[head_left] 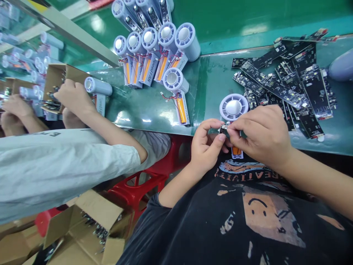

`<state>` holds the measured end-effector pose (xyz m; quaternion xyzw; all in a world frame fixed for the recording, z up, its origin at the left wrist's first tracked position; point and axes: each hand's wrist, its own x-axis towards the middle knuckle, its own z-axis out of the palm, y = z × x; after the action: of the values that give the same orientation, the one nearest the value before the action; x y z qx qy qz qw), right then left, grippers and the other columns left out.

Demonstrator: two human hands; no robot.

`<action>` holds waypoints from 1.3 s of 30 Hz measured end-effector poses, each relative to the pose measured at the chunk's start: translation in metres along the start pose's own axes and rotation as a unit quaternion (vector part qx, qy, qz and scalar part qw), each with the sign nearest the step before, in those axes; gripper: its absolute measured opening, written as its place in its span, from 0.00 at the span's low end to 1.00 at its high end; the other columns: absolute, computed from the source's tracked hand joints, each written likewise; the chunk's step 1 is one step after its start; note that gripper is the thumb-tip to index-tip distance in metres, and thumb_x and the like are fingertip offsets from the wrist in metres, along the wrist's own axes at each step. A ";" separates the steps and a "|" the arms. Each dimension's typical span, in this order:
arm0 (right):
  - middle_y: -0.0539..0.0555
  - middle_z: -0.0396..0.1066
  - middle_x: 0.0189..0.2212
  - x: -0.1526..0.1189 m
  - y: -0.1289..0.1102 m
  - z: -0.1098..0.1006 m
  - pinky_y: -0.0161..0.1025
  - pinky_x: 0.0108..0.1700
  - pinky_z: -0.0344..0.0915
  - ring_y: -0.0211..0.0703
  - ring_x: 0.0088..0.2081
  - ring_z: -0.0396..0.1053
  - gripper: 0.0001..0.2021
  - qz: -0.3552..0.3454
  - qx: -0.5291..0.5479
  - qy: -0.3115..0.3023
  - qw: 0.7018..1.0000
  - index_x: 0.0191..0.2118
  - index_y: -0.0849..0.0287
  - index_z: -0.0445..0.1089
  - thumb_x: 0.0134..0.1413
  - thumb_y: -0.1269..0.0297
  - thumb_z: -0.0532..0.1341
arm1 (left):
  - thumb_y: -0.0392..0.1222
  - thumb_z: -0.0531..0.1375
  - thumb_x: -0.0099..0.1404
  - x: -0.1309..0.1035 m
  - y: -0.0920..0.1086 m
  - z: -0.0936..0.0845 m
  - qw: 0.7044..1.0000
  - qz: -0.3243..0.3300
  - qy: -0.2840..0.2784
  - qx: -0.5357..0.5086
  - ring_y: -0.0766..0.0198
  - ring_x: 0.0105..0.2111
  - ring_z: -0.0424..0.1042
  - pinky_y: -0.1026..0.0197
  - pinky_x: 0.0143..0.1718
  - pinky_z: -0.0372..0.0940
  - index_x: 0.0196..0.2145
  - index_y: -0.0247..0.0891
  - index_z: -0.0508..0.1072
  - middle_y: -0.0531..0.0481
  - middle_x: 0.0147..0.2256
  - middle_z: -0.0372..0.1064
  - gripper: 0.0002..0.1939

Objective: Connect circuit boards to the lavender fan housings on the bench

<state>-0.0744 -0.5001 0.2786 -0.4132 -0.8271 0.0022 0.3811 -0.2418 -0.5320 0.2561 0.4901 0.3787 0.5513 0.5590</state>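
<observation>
My left hand pinches a small black circuit board between thumb and fingers, close to the table's front edge. At the board's upper end the fingertips of my right hand are closed together, by a small white part; what they grip is too small to make out. Right behind both hands is a lavender handheld fan with a round ribbed head. Its lower body, with an orange battery in it, shows below my fingers, and the middle is hidden by my hands.
Many loose black circuit boards are heaped at the right. One fan with an exposed battery lies to the left, with several more fans grouped behind. A co-worker's hand reaches by a carton. Red stools stand below.
</observation>
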 end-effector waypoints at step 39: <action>0.51 0.76 0.32 -0.005 0.003 0.002 0.44 0.42 0.64 0.44 0.37 0.72 0.08 0.023 0.070 -0.038 0.997 0.35 0.54 0.73 0.68 0.65 0.59 | 0.48 0.65 0.69 -0.005 -0.010 0.008 1.000 -0.014 0.028 0.001 0.76 0.25 0.73 0.73 0.18 0.67 0.45 0.43 0.69 0.53 0.45 0.69 0.12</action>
<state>-0.0716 -0.5009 0.2732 -0.4039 -0.8292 0.0847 0.3770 -0.2322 -0.5368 0.2476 0.4694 0.4013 0.5569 0.5554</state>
